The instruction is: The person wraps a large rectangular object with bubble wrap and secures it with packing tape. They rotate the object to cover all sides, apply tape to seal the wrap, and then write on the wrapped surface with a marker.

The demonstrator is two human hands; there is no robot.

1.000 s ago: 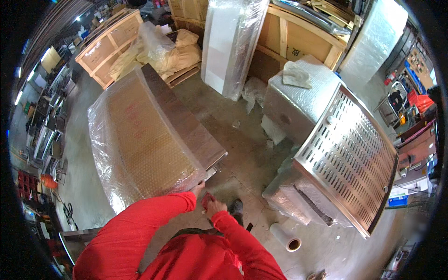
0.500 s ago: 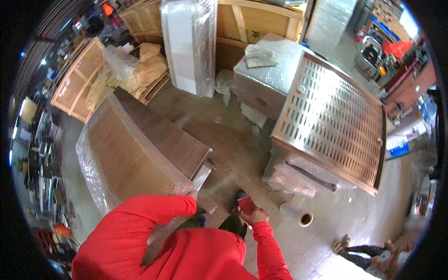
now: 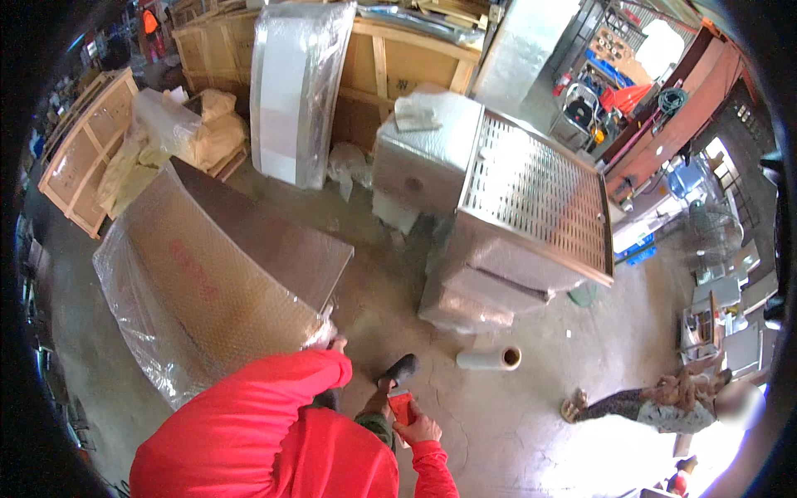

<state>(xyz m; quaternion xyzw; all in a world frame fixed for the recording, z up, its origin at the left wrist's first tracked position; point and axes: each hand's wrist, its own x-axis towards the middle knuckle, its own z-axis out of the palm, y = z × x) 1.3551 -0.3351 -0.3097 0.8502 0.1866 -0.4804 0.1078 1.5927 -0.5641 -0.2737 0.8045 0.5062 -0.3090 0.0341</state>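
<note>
A large brown panel (image 3: 274, 236) stands tilted at the left, its near face covered in bubble wrap (image 3: 195, 270) and loose clear film. My left hand (image 3: 337, 344) is closed at the panel's lower right corner, on the bunched edge of the bubble wrap; most of its fingers are hidden behind the sleeve and film. My right hand (image 3: 425, 428) grips a flat red tool (image 3: 402, 407) with a pale front edge, held low in front of my legs; its exact kind I cannot make out. Just beyond it is my dark shoe (image 3: 402, 370).
A roll of clear film (image 3: 490, 358) lies on the floor to the right. Behind it are wrapped boxes (image 3: 490, 274) topped by a slotted metal panel (image 3: 535, 195). A wrapped white panel (image 3: 295, 100) leans on wooden crates (image 3: 398, 62). Another person (image 3: 647, 407) stands at the right.
The view has swung to the right, and one of my feet has stepped forward. My left hand stays at the panel corner, where the wrap now covers the pale end. The red tool remains in my right hand.
</note>
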